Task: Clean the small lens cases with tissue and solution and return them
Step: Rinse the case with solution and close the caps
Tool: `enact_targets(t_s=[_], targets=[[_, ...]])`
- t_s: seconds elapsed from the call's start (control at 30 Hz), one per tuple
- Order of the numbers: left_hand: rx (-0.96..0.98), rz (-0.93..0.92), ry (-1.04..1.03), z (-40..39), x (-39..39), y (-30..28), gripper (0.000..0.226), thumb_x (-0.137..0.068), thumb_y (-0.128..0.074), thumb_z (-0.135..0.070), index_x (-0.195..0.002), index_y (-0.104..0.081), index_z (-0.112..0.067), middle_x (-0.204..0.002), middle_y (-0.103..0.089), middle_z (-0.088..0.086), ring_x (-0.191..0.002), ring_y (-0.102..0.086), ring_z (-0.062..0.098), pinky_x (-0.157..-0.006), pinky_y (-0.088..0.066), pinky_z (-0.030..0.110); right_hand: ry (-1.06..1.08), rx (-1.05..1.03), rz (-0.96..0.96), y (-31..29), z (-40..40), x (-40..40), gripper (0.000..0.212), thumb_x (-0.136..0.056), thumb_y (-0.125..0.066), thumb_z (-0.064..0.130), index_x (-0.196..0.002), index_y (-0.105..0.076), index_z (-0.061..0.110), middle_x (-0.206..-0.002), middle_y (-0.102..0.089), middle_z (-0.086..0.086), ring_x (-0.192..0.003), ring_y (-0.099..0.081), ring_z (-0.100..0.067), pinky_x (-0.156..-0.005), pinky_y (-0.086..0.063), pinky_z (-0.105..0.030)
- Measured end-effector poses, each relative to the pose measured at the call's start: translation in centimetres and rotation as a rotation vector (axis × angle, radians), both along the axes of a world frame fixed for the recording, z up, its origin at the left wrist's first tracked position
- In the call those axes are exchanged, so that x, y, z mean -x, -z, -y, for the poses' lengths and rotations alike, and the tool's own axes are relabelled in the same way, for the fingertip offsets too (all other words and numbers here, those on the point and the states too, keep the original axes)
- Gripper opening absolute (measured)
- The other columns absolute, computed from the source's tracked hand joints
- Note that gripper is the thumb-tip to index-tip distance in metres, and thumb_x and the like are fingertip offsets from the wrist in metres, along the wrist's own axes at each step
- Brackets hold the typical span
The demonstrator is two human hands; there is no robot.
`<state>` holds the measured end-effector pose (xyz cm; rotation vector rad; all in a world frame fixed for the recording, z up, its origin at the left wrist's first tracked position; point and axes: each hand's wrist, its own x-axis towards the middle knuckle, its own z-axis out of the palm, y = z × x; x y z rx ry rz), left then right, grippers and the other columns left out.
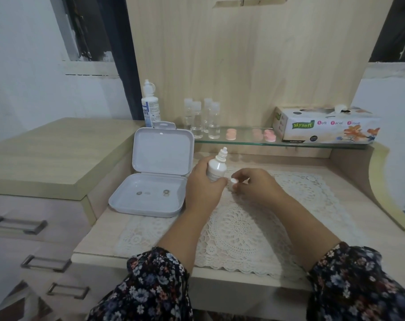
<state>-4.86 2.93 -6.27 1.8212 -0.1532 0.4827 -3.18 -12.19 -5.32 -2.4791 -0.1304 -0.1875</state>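
Head view: pink cases (pixel 231 134) on glass shelf (pixel 243 142), blurred. Left hand (pixel 202 184) gripping uncapped bottle (pixel 217 167) upright over doily (pixel 238 230); right hand (pixel 254 185) pinching cap (pixel 233 180) beside it. Open box (pixel 155 177) left, contents unclear.

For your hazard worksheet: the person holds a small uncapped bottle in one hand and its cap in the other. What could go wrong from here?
1. The left hand grips the small bottle upright with its nozzle bare; tipping it could wet the lace mat.
2. The tiny cap, pinched by the right hand, could drop and roll off.
3. The open white case beside the left wrist may get knocked.
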Motion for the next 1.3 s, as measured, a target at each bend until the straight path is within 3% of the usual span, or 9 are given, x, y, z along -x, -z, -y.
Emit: enact_targets(t_s=[0.1,0.17,0.3,0.43,0.57,0.67,0.8,1.07,1.3], targets=[[0.004,0.002,0.003,-0.1,0.0,0.1,0.046,-0.072,-0.077,-0.013,-0.111,-0.057,-0.027,-0.099,-0.062,-0.014,-0.090,-0.058,0.008,-0.076,-0.044,0.023,-0.003,-0.088,0.002,-0.9,0.7,0.7,0.042,-0.088,-0.068,0.033,-0.129,-0.059,0.025,-0.111,-0.061,0.008,-0.084,-0.056,-0.008,-0.065,-0.044,-0.023],[-0.005,0.008,0.007,-0.1,0.0,0.1,0.044,-0.072,-0.076,-0.014,-0.109,-0.056,-0.028,-0.097,-0.061,-0.015,-0.088,-0.057,0.006,-0.074,-0.044,0.023,0.019,-0.120,0.022,-1.8,1.9,1.4,0.037,-0.087,-0.069,0.035,-0.122,-0.062,0.024,-0.103,-0.061,0.011,-0.078,-0.054,-0.003,-0.059,-0.040,-0.020],[-0.048,0.017,0.008,0.0,-0.1,0.1,0.041,-0.076,-0.076,-0.021,-0.111,-0.057,-0.029,-0.098,-0.062,-0.015,-0.088,-0.057,0.004,-0.073,-0.045,0.024,0.001,-0.110,-0.040,-1.8,4.2,3.6,0.033,-0.072,-0.081,0.044,-0.099,-0.069,0.030,-0.094,-0.062,0.012,-0.082,-0.057,-0.004,-0.062,-0.040,-0.020],[-0.124,0.073,0.012,0.0,-0.3,0.4,0.043,-0.076,-0.075,-0.029,-0.114,-0.057,-0.029,-0.103,-0.062,-0.013,-0.093,-0.058,0.010,-0.080,-0.050,0.034,-0.070,0.083,-0.034,-0.3,4.8,4.2,0.048,-0.059,-0.084,0.053,-0.100,-0.071,0.032,-0.098,-0.055,0.011,-0.093,-0.051,-0.005,-0.074,-0.039,-0.022],[-0.132,0.090,0.024,-0.2,-0.6,0.7,0.044,-0.076,-0.075,-0.025,-0.115,-0.055,-0.029,-0.108,-0.059,-0.013,-0.098,-0.056,0.010,-0.084,-0.049,0.034,-0.077,0.041,0.033,0.5,4.6,3.9,0.041,-0.068,-0.083,0.045,-0.102,-0.073,0.025,-0.095,-0.056,0.011,-0.090,-0.051,-0.005,-0.073,-0.039,-0.021],[-0.169,0.119,0.018,-0.3,-0.7,0.8,0.044,-0.077,-0.074,-0.020,-0.116,-0.054,-0.030,-0.109,-0.056,-0.012,-0.098,-0.054,0.009,-0.083,-0.047,0.030,-0.018,-0.124,0.094,0.7,4.6,4.0,0.031,-0.078,-0.077,0.036,-0.107,-0.071,0.026,-0.096,-0.063,0.012,-0.088,-0.056,-0.001,-0.069,-0.040,-0.011],[-0.230,0.161,0.012,-0.5,-1.2,0.8,0.042,-0.076,-0.072,-0.015,-0.111,-0.054,-0.030,-0.099,-0.057,-0.012,-0.091,-0.055,0.012,-0.076,-0.049,0.033,-0.008,-0.317,0.116,0.5,4.4,4.1,0.026,-0.080,-0.075,0.038,-0.104,-0.068,0.033,-0.088,-0.064,0.009,-0.071,-0.055,0.007,-0.061,-0.041,-0.005],[-0.384,0.195,-0.031,-0.5,-2.0,1.0,0.041,-0.074,-0.062,-0.009,-0.105,-0.056,-0.035,-0.092,-0.059,-0.015,-0.088,-0.056,0.020,-0.071,-0.051,0.045,-0.035,-0.434,0.126,0.7,4.3,4.1,0.011,-0.084,-0.073,0.032,-0.094,-0.069,0.029,-0.075,-0.057,0.009,-0.059,-0.048,0.006,-0.055,-0.041,-0.009],[-0.531,0.298,-0.103,-0.5,-1.4,0.9,0.056,-0.070,-0.063,0.002,-0.119,-0.061,-0.024,-0.114,-0.062,-0.008,-0.103,-0.049,0.022,-0.084,-0.044,0.043,-0.039,-0.514,0.088,0.7,4.2,4.1,0.015,-0.080,-0.077,0.029,-0.093,-0.070,0.030,-0.079,-0.061,0.004,-0.071,-0.055,-0.005,-0.061,-0.044,-0.012]])
